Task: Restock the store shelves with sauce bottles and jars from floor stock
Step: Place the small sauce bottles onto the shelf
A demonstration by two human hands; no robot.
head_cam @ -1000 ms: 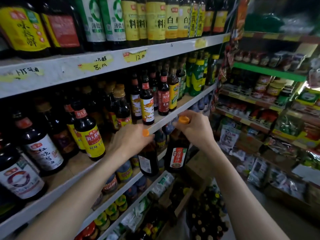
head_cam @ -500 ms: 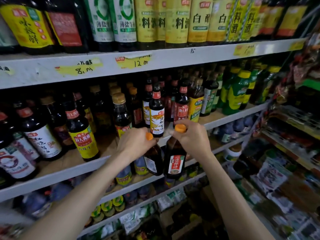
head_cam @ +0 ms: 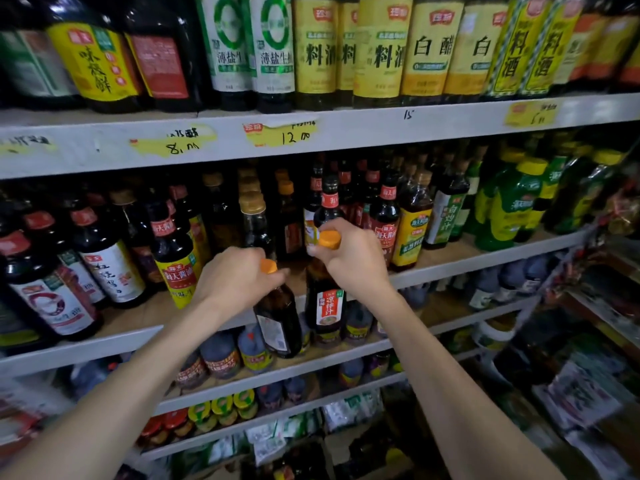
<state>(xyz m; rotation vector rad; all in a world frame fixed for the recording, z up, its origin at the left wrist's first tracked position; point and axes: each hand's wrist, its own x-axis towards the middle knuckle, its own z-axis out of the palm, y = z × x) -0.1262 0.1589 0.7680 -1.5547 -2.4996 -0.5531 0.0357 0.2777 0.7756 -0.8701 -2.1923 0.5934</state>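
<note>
I hold two dark sauce bottles with orange caps by their necks, just in front of the middle shelf (head_cam: 467, 263). My left hand (head_cam: 235, 278) grips the neck of the left bottle (head_cam: 277, 320), which tilts slightly. My right hand (head_cam: 349, 258) grips the neck of the right bottle (head_cam: 327, 303), which has a red and white label and hangs upright. Both bottles hang over the shelf's front edge, with a bare patch of wooden shelf board (head_cam: 298, 271) right behind them.
The middle shelf is packed with dark soy bottles left (head_cam: 104, 258) and right (head_cam: 384, 230), and green bottles (head_cam: 509, 206) far right. Large bottles (head_cam: 381, 50) fill the top shelf. Lower shelves hold small bottles and jars (head_cam: 221, 407). More stock sits on the floor below.
Both hands have lifted the two bottles up and toward the middle shelf. The camera has turned to face the shelves more squarely.
</note>
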